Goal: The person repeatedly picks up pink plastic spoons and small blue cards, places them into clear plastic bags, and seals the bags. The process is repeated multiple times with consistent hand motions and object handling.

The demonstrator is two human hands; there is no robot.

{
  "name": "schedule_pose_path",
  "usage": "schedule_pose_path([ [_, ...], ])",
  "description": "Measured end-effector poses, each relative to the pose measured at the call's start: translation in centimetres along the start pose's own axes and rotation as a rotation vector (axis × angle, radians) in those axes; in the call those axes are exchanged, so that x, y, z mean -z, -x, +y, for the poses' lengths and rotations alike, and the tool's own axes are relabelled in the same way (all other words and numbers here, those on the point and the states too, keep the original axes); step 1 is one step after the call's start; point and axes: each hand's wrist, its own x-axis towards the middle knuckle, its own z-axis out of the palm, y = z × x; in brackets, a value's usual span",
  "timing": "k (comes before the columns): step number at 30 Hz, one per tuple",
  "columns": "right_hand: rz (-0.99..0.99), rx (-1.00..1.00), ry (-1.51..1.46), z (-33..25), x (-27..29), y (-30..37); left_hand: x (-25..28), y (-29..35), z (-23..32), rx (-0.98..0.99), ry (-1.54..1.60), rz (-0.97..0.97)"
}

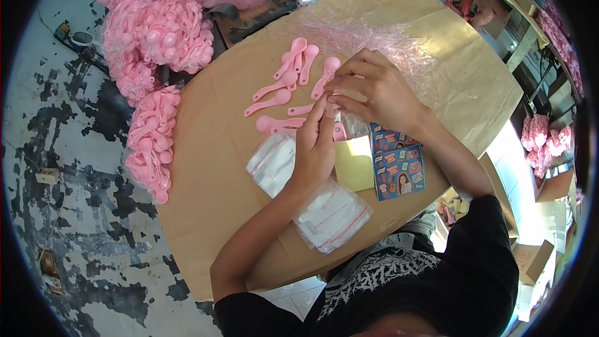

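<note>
Patchy grey-and-black floor [78,212] all around, and a big brown-covered table [212,181] under both hands. Past the left hand, off the table's far left, there's a huge heap of bagged pink spoons [159,31]. Shiny shredded strands [402,43] sit just beyond the right hand [382,90].

The left hand [314,153] and right hand meet at the fingertips, fingers bent like they're pinching something thin. Can't tell exactly what each one grips. Flat clear bags [334,215] lie under and beside the left wrist, blue cards [399,171] below the right wrist, yellow paper [354,162] between them. Loose pink spoons [288,79] are ahead of the left hand, and a small clear sleeve [355,126] shows right below the fingertips.

For fiddly film like that, I'd pinch lightly with one hand and work the lip with the other, no yanking.

Edges: the rounded rim is well left of the left hand, with good elbow room there; the near rim's close under both forearms, so mind the bags and cards.
</note>
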Motion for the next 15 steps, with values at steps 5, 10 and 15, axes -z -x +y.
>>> schedule_pose_path([
  [5, -0.057, 0.113, 0.097, 1.1, -0.9, 0.3, 0.6, 0.1, -0.7, 0.034, -0.169, -0.037],
  [10, -0.160, 0.160, 0.113, 2.0, -1.0, 0.3, 0.5, -0.3, -0.3, 0.170, -0.327, -0.144],
  [15, -0.188, 0.180, 0.091, 2.9, -1.3, 0.4, 0.2, -0.2, -1.2, 0.080, -0.371, -0.146],
])
